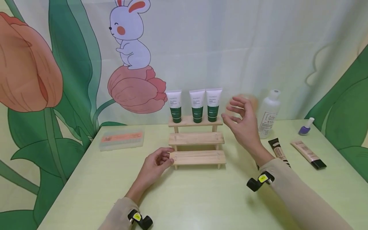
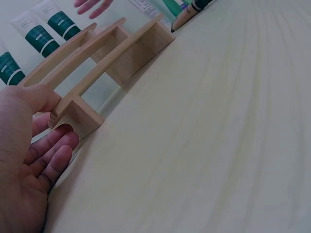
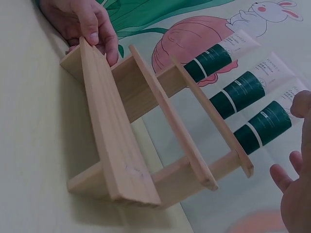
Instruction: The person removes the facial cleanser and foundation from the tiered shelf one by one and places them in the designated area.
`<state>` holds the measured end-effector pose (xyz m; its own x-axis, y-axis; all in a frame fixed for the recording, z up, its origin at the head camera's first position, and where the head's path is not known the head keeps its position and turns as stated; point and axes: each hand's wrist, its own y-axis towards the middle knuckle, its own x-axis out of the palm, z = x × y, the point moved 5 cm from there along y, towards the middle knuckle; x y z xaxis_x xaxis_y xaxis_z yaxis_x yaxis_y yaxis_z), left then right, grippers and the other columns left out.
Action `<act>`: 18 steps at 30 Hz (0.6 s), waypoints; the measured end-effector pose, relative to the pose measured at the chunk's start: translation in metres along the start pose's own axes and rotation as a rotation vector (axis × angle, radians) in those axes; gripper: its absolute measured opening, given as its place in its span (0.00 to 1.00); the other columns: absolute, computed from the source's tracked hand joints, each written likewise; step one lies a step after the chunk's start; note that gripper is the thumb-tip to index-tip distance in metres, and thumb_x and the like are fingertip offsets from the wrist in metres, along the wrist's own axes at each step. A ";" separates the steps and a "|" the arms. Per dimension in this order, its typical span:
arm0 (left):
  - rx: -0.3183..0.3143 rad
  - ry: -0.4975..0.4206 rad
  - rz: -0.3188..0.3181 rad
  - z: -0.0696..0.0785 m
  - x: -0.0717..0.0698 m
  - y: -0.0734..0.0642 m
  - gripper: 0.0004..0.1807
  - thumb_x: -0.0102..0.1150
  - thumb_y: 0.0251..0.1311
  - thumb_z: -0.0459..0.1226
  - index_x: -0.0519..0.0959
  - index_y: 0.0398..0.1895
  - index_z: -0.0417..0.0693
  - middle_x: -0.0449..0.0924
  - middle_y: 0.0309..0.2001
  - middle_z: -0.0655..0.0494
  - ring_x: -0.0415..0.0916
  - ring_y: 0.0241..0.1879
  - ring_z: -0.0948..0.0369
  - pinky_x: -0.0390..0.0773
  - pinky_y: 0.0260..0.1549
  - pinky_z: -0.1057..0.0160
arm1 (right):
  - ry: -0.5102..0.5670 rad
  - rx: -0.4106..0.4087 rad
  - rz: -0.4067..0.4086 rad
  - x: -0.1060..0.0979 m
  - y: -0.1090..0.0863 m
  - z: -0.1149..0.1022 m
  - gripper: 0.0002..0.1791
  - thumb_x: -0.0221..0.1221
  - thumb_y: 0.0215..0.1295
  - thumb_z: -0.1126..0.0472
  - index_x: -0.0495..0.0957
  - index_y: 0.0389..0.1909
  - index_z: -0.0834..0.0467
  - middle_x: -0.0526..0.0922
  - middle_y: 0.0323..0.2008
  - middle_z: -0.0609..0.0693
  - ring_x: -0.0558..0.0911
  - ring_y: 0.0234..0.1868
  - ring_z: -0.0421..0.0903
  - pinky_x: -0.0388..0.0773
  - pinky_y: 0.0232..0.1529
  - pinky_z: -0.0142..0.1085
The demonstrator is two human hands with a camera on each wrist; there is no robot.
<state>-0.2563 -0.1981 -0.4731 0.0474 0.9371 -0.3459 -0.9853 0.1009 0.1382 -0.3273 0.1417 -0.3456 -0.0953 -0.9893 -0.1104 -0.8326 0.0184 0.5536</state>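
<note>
A three-tier wooden display stand (image 1: 198, 156) stands in the middle of the table. My left hand (image 1: 156, 162) grips the left end of its lowest step, the thumb against the edge in the left wrist view. On the top step three white-and-green squeeze tubes stand upright on their caps: the left tube (image 1: 176, 107), the middle tube (image 1: 197, 106) and the right tube (image 1: 213, 105). To the right of the right tube, my right hand (image 1: 244, 123) is raised with loosely bent fingers and holds nothing. Just apart from that tube in the head view, its fingertips partly overlap it in the right wrist view.
Right of the stand are a white bottle (image 1: 269, 115), a black-patterned tube (image 1: 278, 151), a beige tube with a black cap (image 1: 309, 155) and a purple nail polish bottle (image 1: 306, 127). A flat translucent case (image 1: 122, 140) lies at the back left. A printed curtain (image 1: 201, 41) hangs behind.
</note>
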 end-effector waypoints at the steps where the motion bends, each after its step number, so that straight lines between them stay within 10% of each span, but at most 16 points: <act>1: 0.001 0.000 0.000 0.000 0.000 0.000 0.17 0.72 0.74 0.36 0.87 0.63 0.52 0.84 0.47 0.49 0.80 0.43 0.55 0.79 0.42 0.67 | -0.004 0.007 -0.007 0.003 0.003 0.000 0.37 0.72 0.72 0.69 0.68 0.77 0.56 0.75 0.69 0.61 0.82 0.67 0.56 0.85 0.60 0.36; 7: 0.004 0.005 -0.001 0.000 0.000 0.000 0.17 0.72 0.74 0.36 0.87 0.63 0.53 0.84 0.48 0.49 0.80 0.43 0.56 0.79 0.42 0.67 | -0.029 0.046 -0.043 0.020 0.014 0.004 0.37 0.73 0.73 0.67 0.68 0.78 0.58 0.78 0.68 0.59 0.82 0.68 0.53 0.84 0.65 0.49; 18: 0.009 0.012 0.006 0.001 0.000 0.000 0.17 0.72 0.74 0.35 0.87 0.63 0.52 0.84 0.47 0.49 0.79 0.42 0.56 0.79 0.42 0.67 | -0.028 0.036 -0.044 0.037 0.021 0.010 0.35 0.73 0.73 0.68 0.68 0.75 0.59 0.83 0.64 0.58 0.84 0.61 0.53 0.86 0.57 0.39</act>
<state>-0.2558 -0.1975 -0.4724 0.0396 0.9336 -0.3560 -0.9840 0.0983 0.1484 -0.3544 0.1068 -0.3465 -0.0731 -0.9848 -0.1575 -0.8555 -0.0192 0.5174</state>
